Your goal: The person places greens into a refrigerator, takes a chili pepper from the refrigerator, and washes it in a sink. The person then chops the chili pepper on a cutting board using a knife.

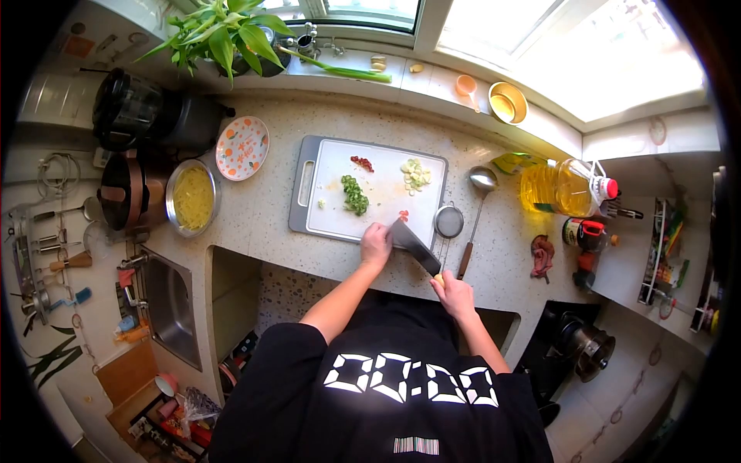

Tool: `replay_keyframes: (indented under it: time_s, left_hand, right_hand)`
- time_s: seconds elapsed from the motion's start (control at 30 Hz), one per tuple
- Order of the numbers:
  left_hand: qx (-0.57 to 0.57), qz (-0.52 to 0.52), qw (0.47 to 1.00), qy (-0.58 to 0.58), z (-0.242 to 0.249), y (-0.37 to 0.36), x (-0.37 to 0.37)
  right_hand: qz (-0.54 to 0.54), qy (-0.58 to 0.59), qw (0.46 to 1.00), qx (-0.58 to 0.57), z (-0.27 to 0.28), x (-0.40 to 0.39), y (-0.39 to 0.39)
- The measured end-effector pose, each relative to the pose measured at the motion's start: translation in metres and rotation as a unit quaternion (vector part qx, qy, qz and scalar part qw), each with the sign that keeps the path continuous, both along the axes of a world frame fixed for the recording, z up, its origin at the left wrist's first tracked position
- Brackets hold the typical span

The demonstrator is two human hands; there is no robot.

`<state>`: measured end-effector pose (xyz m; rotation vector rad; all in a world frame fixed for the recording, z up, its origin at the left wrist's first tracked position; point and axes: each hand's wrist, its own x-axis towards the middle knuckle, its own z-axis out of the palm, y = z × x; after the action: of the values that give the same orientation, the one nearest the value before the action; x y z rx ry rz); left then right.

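Observation:
A cleaver lies slantwise over the lower right edge of the white and grey cutting board. My right hand is closed round its handle. My left hand is closed at the board's lower edge, beside the blade's tip; what its fingers hold, if anything, is too small to make out. Small red pieces lie just above the blade. Farther up the board are chopped green pieces, dark red bits and pale slices.
Right of the board are a small strainer, a ladle, an oil bottle and dark red meat. At left stand a patterned plate, a bowl of yellow food and a sink.

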<state>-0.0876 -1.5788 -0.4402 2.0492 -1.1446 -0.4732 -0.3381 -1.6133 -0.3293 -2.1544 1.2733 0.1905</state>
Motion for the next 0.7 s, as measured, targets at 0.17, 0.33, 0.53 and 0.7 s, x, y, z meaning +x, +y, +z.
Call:
replay_keyframes:
  time_s: [0.17,0.33,0.53,0.7]
  left_hand:
    - [0.001,0.000,1.000,0.001,0.004,0.000,0.000]
    - [0.004,-0.004,1.000,-0.005,-0.006,0.001,0.000]
    - [0.030,-0.012,0.999,0.004,-0.008,0.003,0.001]
    - [0.008,0.002,1.000,0.005,-0.005,0.005,-0.001]
  right_hand:
    - [0.007,0.012,1.000,0.003,0.000,0.000,0.000]
    - [0.004,0.027,0.999,0.022,0.001,0.008,-0.002]
    - [0.005,0.054,0.998,0.042,-0.012,0.017,-0.009]
    - [-0.006,0.056,0.997,0.048,-0.016,0.017,-0.007]
